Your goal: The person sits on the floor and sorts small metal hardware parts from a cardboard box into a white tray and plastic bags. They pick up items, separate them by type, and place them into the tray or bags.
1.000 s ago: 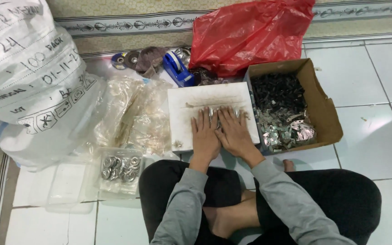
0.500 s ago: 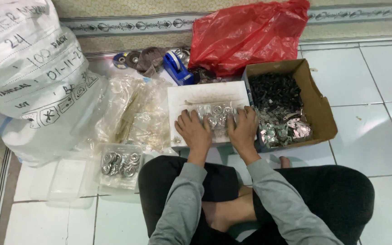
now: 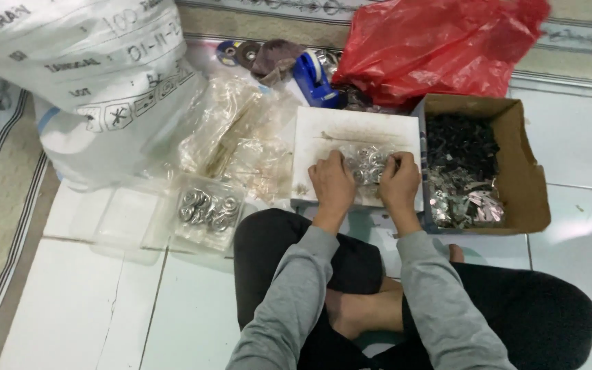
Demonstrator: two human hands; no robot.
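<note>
A small heap of silvery rings (image 3: 366, 164) lies mid-frame on a white tray (image 3: 351, 127), cupped between the left hand (image 3: 332, 183) and right hand (image 3: 399, 181), fingers curled on it. Left, a clear tub (image 3: 207, 209) holds some; right, a cardboard box (image 3: 525, 171) holds many pieces.

Left hand (image 3: 332, 183) and right hand (image 3: 399, 183) rest on a white tray (image 3: 323, 133), cupping a pile of small silver rings (image 3: 368, 163) between them. Cardboard box (image 3: 525, 178) of dark and shiny scraps at 3 o'clock of the tray. Clear container (image 3: 207, 209) of rings at 8 o'clock; red plastic bag (image 3: 440, 44) at 1 o'clock.
</note>
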